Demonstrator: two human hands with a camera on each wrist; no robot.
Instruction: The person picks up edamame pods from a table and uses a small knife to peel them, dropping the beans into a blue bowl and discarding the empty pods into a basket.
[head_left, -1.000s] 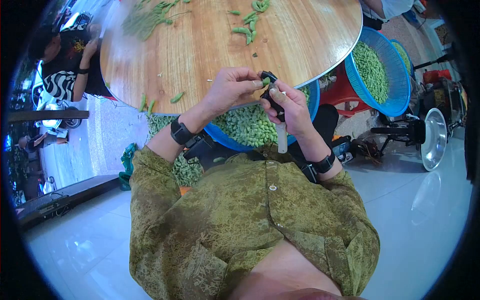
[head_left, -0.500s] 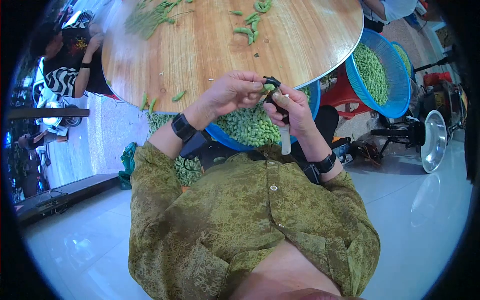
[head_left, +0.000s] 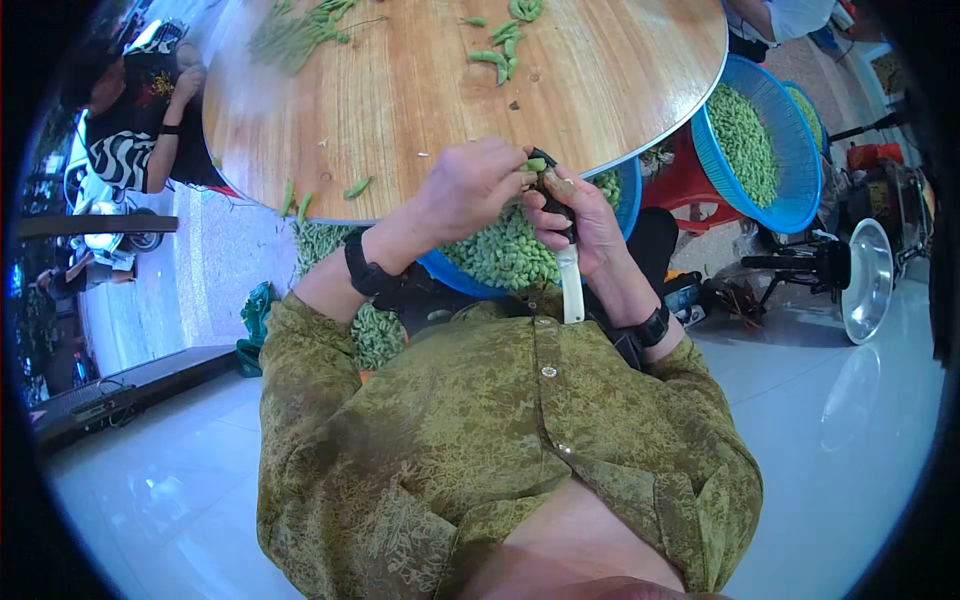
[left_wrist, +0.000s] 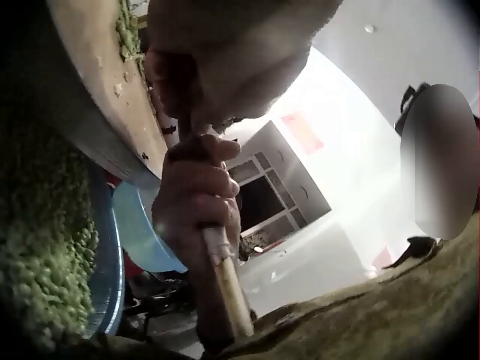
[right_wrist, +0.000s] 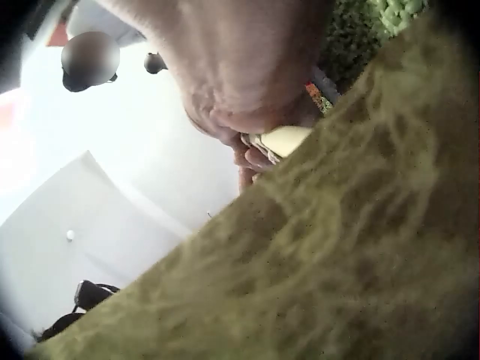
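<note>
In the head view, both hands meet over a blue basin (head_left: 632, 195) heaped with green bean pods (head_left: 510, 255), at the table's near edge. My left hand (head_left: 462, 195) pinches a green bean pod (head_left: 537, 164) by its fingertips, against the black top of a slim tool. My right hand (head_left: 590, 225) has its fingers wrapped round this tool (head_left: 571, 290), whose pale straight end sticks out below the fist. In the left wrist view the pale end (left_wrist: 236, 300) points down towards the shirt. What the tool's working part is, I cannot tell.
Loose pods (head_left: 490, 58) and a stemmed bunch (head_left: 300, 40) lie on the round wooden table (head_left: 420, 90). To the right stand a blue basket (head_left: 715, 150) of pods on a red stool (head_left: 680, 190) and a metal bowl (head_left: 868, 285). Another person (head_left: 130, 120) sits at left.
My left hand has turned so its back shows more, still pinching a pod at the tool's top. The tool's pale end has shifted slightly down and right, and more of it shows.
</note>
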